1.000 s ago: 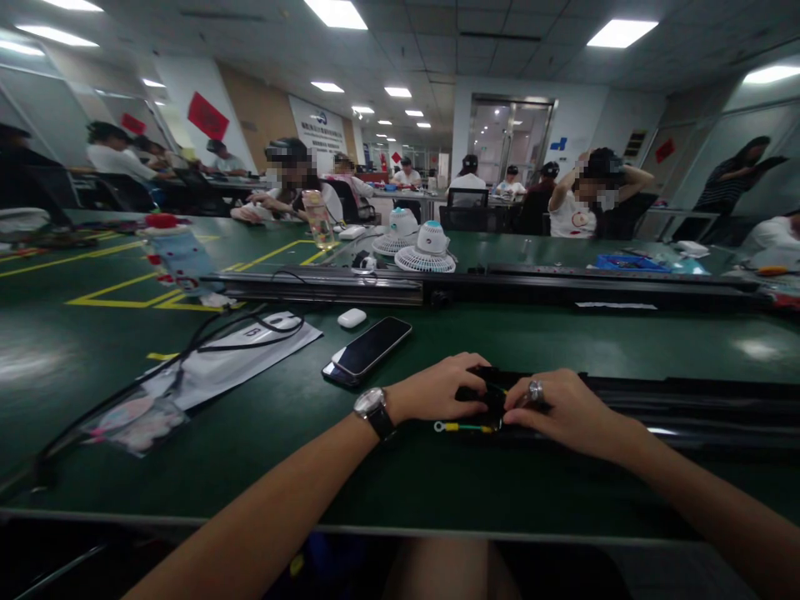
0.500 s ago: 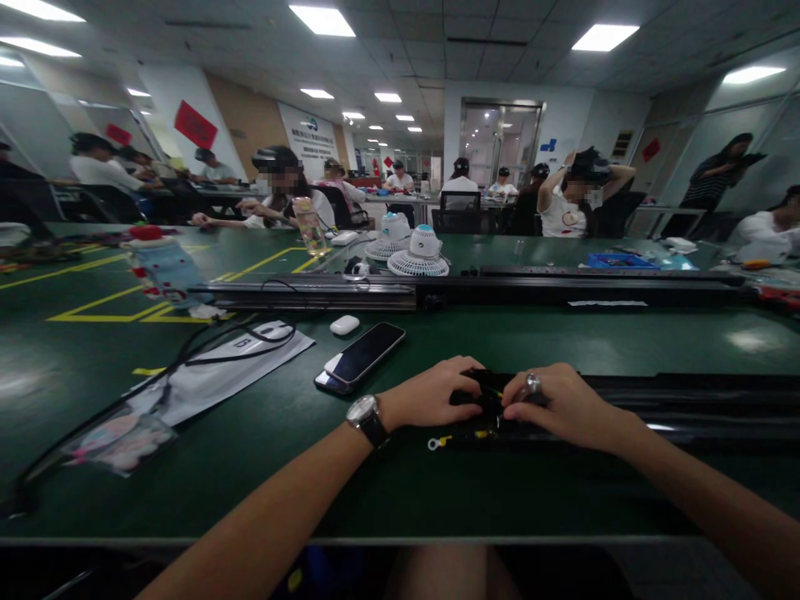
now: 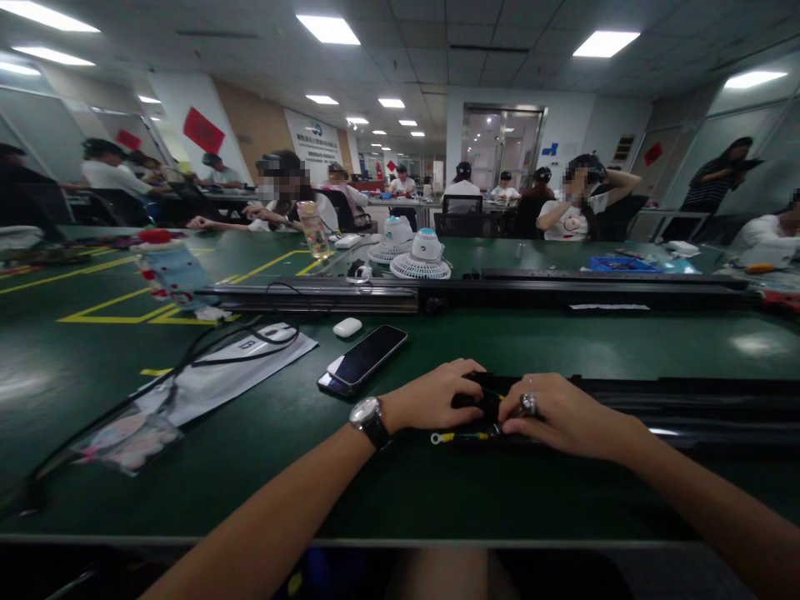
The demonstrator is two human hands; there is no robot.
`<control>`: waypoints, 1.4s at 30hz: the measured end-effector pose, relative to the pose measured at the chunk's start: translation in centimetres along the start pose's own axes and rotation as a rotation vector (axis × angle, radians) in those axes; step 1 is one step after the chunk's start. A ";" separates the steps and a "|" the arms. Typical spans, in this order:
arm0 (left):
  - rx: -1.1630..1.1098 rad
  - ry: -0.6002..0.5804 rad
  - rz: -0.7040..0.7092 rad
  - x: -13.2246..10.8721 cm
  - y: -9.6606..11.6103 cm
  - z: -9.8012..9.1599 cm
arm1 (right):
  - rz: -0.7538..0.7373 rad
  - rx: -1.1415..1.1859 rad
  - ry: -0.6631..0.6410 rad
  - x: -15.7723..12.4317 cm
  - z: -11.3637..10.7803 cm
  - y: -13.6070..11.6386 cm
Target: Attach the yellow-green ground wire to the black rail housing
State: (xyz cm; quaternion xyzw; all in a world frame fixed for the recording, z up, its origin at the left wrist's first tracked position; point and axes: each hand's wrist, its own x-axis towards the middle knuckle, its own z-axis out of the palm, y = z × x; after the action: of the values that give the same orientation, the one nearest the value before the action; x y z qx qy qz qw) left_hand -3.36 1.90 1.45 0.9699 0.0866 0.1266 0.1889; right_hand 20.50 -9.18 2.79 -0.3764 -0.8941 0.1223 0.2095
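Observation:
My left hand (image 3: 441, 396), with a watch on its wrist, is closed round a small black part (image 3: 484, 406) at the left end of a long black metal profile (image 3: 700, 408). Against that same end, my right hand (image 3: 559, 417), wearing a ring, has thumb and fingers pinched together; what lies between them is hidden. A yellow-and-green wire (image 3: 466, 437) with a ring terminal (image 3: 436, 438) sticks out to the left, below my left fingers. Its other end disappears near my right fingertips.
Left of my hands lie a phone (image 3: 368, 354), a white earbud case (image 3: 347, 327), a paper sheet (image 3: 218, 375) and a black cable (image 3: 106, 421). Long profiles (image 3: 581, 292) cross the table behind, with white fans (image 3: 420, 258) beyond. A bottle (image 3: 178, 271) stands left. Several people sit farther off.
My right hand has turned and lowered slightly, still at the profile's end. The wire now lies straighter, with more of its yellow-green length showing. My left hand has hardly moved.

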 end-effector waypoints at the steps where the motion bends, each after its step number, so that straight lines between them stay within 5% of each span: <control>1: -0.001 0.002 0.002 0.0 0.0 0.0 | -0.014 -0.003 -0.016 0.0 -0.2 0.0; 13: -0.012 0.019 0.003 -0.1 0.1 0.0 | 0.072 0.044 0.070 0.0 -0.4 0.1; 42: 0.050 -0.016 -0.010 -0.2 0.1 0.0 | 0.008 0.030 0.087 -0.1 0.1 0.0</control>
State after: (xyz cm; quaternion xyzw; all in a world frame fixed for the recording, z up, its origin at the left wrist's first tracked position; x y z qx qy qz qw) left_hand -3.58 1.74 1.43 0.9749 0.0932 0.1156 0.1660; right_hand 20.56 -9.22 2.70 -0.3817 -0.8807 0.1200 0.2535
